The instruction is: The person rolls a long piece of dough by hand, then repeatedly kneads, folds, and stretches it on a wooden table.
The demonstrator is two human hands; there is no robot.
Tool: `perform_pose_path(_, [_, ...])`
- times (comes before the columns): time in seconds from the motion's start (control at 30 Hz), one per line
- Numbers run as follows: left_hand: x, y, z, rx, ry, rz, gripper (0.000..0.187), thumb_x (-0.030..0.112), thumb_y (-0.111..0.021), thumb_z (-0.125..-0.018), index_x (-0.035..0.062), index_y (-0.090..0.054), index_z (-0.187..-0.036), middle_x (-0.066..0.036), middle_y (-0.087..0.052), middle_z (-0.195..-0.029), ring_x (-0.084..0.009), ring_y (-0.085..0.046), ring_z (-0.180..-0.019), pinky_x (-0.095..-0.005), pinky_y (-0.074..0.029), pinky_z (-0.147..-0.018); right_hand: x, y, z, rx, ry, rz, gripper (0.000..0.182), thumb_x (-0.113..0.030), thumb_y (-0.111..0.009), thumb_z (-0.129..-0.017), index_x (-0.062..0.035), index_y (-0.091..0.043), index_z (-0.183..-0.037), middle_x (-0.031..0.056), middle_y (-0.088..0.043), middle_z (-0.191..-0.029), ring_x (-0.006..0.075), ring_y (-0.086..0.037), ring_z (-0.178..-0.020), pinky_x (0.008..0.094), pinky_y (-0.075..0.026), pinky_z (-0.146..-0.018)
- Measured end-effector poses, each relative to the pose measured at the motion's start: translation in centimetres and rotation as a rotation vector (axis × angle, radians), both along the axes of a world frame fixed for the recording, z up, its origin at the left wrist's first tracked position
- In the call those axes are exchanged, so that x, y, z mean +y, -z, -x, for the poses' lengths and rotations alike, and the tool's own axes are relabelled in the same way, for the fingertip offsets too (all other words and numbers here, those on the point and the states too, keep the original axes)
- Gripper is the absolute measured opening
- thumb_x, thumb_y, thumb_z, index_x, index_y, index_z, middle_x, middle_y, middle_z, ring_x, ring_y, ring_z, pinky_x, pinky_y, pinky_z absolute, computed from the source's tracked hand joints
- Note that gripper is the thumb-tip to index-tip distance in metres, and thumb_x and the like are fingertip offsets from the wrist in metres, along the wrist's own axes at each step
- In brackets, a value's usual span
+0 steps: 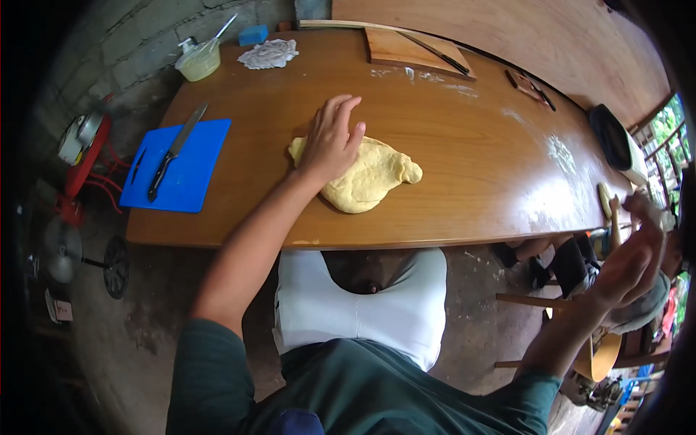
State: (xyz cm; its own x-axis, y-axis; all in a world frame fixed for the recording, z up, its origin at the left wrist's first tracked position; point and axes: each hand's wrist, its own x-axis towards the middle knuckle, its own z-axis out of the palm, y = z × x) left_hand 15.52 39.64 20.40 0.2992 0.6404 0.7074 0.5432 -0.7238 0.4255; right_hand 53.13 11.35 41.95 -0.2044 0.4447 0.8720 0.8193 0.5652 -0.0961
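A lump of pale yellow dough [366, 181] lies on the wooden table in front of me, with a small knob sticking out on its right side. Over its left part is my left hand [332, 141], fingers stretched forward and thumb apart. It covers some of the dough, and its palm seems to rest on it without gripping. Away to the right, beyond the table's edge, my right hand [638, 250] is raised with fingers extended and nothing visible in it.
On the left, a blue cutting board [196, 167] carries a black-handled knife [174, 152]. Along the back are a bowl with a whisk [201, 61], a crumpled cloth [268, 54], a blue sponge [253, 35] and a wooden board [399, 49]. A black container [612, 134] stands right; another person sits nearby.
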Motion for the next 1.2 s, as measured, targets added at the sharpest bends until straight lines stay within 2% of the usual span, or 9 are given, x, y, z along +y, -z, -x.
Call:
perform_pose_path(0.17, [-10.9,-3.0,7.8,-0.117,0.073,0.254,0.044,0.019,-0.064,-0.104,0.0021,-0.053,-0.142,-0.019,-0.058,-0.138,-0.0343,-0.057,-0.13,-0.0428,-0.043,-0.112,14.2,-3.0,10.9,-0.017,0.077,-0.243,0.057,-0.043,-0.046,-0.109,0.0073,-0.054,-0.134,0.0264,-0.058,-0.132,0.0406,-0.054,-0.128,0.054,-0.04,-0.112])
perform_pose_path(0.3, [-14.5,-3.0,12.2,-0.341,-0.067,0.376,0.045,0.021,-0.061,-0.107,0.0007,-0.049,-0.145,-0.018,-0.058,-0.14,-0.0281,-0.058,-0.128,-0.0414,-0.045,-0.11,29.2,19.3,26.3,-0.132,0.17,0.235,0.054,-0.042,-0.051,-0.107,0.0021,-0.051,-0.138,0.0272,-0.053,-0.137,0.0425,-0.048,-0.133,0.0557,-0.035,-0.115])
perform_pose_path(0.43, [-14.5,-4.4,11.8,-0.283,-0.004,0.345,0.047,0.025,-0.062,-0.107,0.0008,-0.048,-0.144,-0.019,-0.057,-0.138,-0.03,-0.058,-0.124,-0.0423,-0.046,-0.108,30.8,21.1,27.4,-0.21,-0.033,0.507,0.048,-0.04,-0.054,-0.105,-0.0032,-0.055,-0.135,0.0253,-0.054,-0.137,0.0417,-0.05,-0.132,0.0564,-0.039,-0.11])
perform_pose_path(0.67, [-8.5,-11.3,12.0,-0.08,0.112,0.184,0.061,0.039,-0.051,-0.111,0.0023,-0.036,-0.157,-0.017,-0.048,-0.151,-0.0285,-0.048,-0.138,-0.0417,-0.04,-0.115,18.7,5.7,15.8,-0.107,-0.04,0.367,0.021,-0.017,-0.071,-0.098,-0.0035,-0.07,-0.114,0.013,-0.075,-0.103,0.0296,-0.072,-0.1,0.0412,-0.053,-0.092])
perform_pose_path(0.8, [-0.7,-12.1,7.8,-0.141,0.043,-0.118,0.059,0.034,-0.056,-0.107,0.007,-0.038,-0.157,-0.019,-0.046,-0.152,-0.0359,-0.047,-0.139,-0.0472,-0.037,-0.119,11.9,-3.2,6.8,-0.082,0.129,0.313,0.028,-0.018,-0.059,-0.107,0.0037,-0.067,-0.123,0.0109,-0.073,-0.11,0.0201,-0.069,-0.105,0.0336,-0.052,-0.095])
perform_pose_path(0.87, [4.0,1.5,1.4,0.066,-0.126,-0.218,0.057,0.033,-0.058,-0.104,0.0064,-0.043,-0.152,-0.021,-0.046,-0.15,-0.0392,-0.047,-0.138,-0.0516,-0.036,-0.119,10.2,-7.1,5.8,-0.174,0.209,0.249,0.037,-0.027,-0.051,-0.111,0.0036,-0.068,-0.122,0.0117,-0.072,-0.107,0.02,-0.068,-0.108,0.0337,-0.051,-0.097])
perform_pose_path(1.03, [3.9,1.7,0.4,0.135,-0.114,-0.054,0.058,0.044,-0.049,-0.107,0.0061,-0.043,-0.15,-0.021,-0.046,-0.149,-0.0404,-0.048,-0.137,-0.0535,-0.034,-0.117,13.9,-13.5,7.7,-0.516,0.166,-0.157,0.036,-0.02,-0.045,-0.113,0.0034,-0.073,-0.116,0.0159,-0.074,-0.114,0.0269,-0.07,-0.114,0.0409,-0.049,-0.107])
perform_pose_path(1.1, [3.2,1.1,1.3,-0.026,-0.067,0.014,0.057,0.045,-0.048,-0.108,0.0054,-0.044,-0.149,-0.021,-0.046,-0.148,-0.0401,-0.047,-0.137,-0.0528,-0.035,-0.116,17.8,-10.7,9.7,-0.317,0.093,-0.23,0.037,-0.017,-0.04,-0.111,0.0048,-0.066,-0.125,0.0198,-0.07,-0.12,0.031,-0.067,-0.115,0.0451,-0.049,-0.106])
perform_pose_path(1.2, [0.6,0.2,2.7,-0.305,-0.105,0.147,0.052,0.038,-0.048,-0.11,0.0005,-0.046,-0.146,-0.025,-0.05,-0.142,-0.0404,-0.05,-0.132,-0.0495,-0.038,-0.114,27.4,7.5,17.7,-0.121,0.291,0.018,0.039,-0.027,-0.047,-0.108,0.0023,-0.06,-0.13,0.0215,-0.063,-0.122,0.037,-0.059,-0.116,0.0494,-0.044,-0.106])
